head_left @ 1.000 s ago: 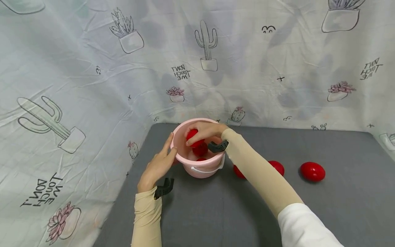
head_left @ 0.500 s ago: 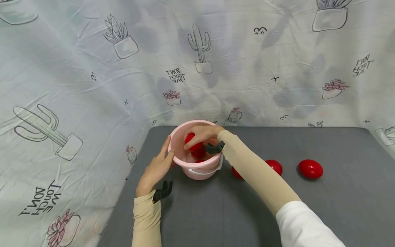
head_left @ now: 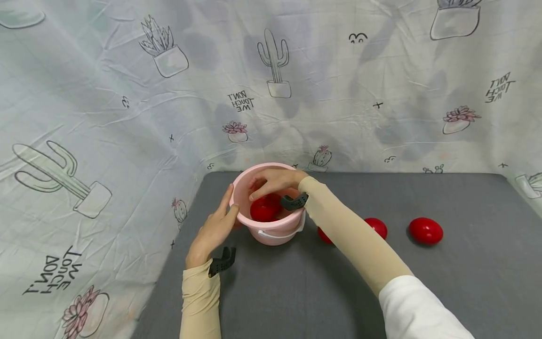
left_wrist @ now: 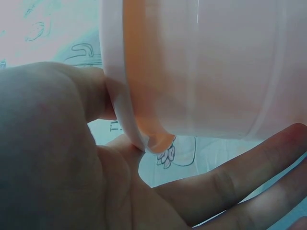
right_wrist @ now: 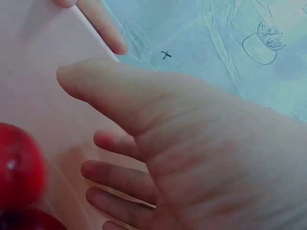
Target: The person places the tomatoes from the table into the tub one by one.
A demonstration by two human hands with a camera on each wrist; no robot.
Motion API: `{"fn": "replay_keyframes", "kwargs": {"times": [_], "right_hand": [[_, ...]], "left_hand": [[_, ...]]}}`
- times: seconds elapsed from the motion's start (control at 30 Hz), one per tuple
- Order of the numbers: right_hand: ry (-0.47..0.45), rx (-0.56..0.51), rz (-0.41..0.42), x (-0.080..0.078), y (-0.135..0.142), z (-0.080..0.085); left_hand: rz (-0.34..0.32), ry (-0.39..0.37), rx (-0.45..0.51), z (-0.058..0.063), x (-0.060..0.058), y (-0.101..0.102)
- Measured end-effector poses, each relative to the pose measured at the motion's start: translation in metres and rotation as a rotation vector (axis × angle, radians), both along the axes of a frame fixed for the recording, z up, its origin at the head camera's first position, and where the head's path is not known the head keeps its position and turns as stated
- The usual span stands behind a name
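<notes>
A pink bucket (head_left: 267, 240) with a white handle stands upright on the grey table. At its left side my left hand (head_left: 213, 233) holds the rim, thumb at the edge and fingers along the outer wall, as the left wrist view shows. Inside the mouth is my right hand (head_left: 273, 181), its fingers spread apart with nothing between them. Just below it in the bucket lies a glossy red egg-shaped object (head_left: 263, 211). The right wrist view shows two of these, an upper red one (right_wrist: 19, 165) and a darker one (right_wrist: 31, 220), apart from the fingertips.
On the table right of the bucket lie three more red egg-shaped objects: one far right (head_left: 425, 230), one partly behind the right forearm (head_left: 377, 227), and one beside the bucket (head_left: 324, 235). A cactus-print cloth (head_left: 322, 94) hangs behind and at the left.
My right hand has let go of the red egg-shaped object, which dropped from its fingers to lie lower in the bucket. The left hand stays on the rim.
</notes>
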State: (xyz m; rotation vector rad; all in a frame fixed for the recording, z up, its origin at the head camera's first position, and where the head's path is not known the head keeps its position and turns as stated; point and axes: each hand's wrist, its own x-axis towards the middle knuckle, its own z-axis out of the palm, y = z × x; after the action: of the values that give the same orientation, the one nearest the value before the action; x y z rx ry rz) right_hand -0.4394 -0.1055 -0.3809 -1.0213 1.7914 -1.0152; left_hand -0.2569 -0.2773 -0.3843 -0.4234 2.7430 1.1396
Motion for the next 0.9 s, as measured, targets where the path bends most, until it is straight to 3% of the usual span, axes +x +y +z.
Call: {"fn": "replay_keyframes", "kwargs": {"times": [0.27, 0.5, 0.6, 0.77, 0.9], "right_hand": [[-0.053, -0.057, -0.028, 0.005, 0.006, 0.005], [0.073, -0.088, -0.080, 0.005, 0.010, 0.009], [-0.014, -0.156, -0.107, 0.002, 0.014, 0.013], [-0.287, -0.443, -0.126, -0.001, 0.030, 0.025], [-0.323, -0.653, -0.205, 0.008, 0.072, 0.038]], "left_hand": [[-0.003, 0.005, 0.001, 0.002, 0.003, 0.003], [-0.007, 0.001, -0.003, 0.003, 0.003, 0.005], [-0.018, 0.002, -0.016, 0.003, 0.001, 0.005], [-0.035, 0.020, -0.043, 0.004, 0.000, 0.001], [-0.038, 0.010, -0.047, 0.004, 0.004, -0.004]]}}
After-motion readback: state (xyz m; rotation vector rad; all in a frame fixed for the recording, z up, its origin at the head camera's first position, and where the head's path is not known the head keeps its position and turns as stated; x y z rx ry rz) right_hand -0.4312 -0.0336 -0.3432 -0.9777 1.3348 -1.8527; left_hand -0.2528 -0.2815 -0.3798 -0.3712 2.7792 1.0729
